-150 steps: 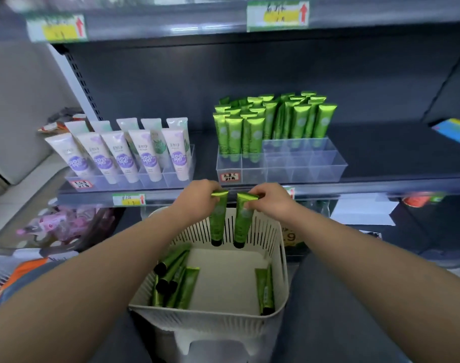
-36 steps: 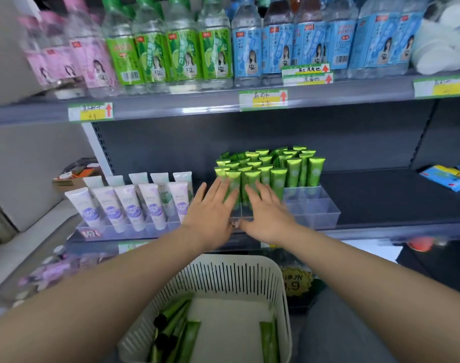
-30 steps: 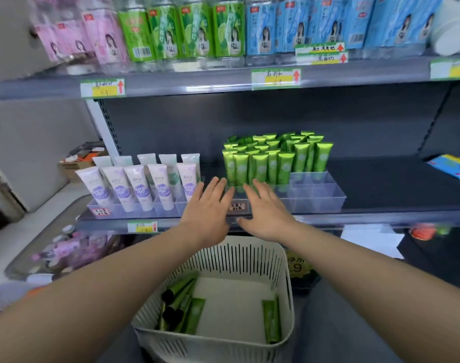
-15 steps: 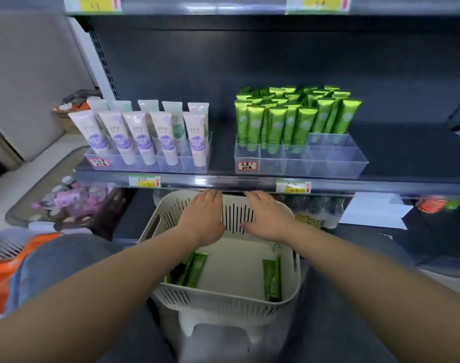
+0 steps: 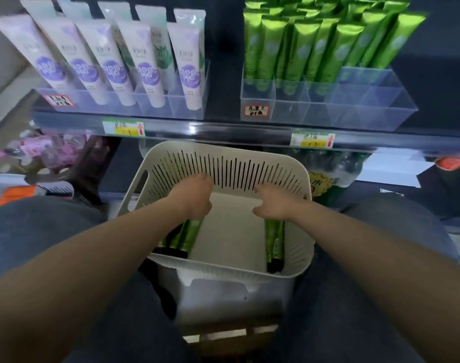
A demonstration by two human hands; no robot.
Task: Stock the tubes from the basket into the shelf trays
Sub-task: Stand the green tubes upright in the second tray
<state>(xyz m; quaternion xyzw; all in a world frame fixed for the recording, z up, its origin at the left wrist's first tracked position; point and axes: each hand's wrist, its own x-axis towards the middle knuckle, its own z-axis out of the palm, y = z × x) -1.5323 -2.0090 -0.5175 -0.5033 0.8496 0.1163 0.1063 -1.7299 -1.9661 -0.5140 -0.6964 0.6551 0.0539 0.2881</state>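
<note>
My left hand [image 5: 195, 197] and right hand [image 5: 273, 203] reach into the white basket [image 5: 223, 150]. The left covers the ends of the green tubes [image 5: 187, 237] lying at the basket's left side, and the right covers two tubes [image 5: 274, 242] at its right. I cannot tell whether either hand grips. Standing tubes [image 5: 302, 48] fill the clear shelf tray [image 5: 367, 106] above.

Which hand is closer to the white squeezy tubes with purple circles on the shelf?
Left. The left hand is down in the white slotted plastic basket, below and right of the purple-circled tubes; the right hand is farther right in the same basket.
</note>
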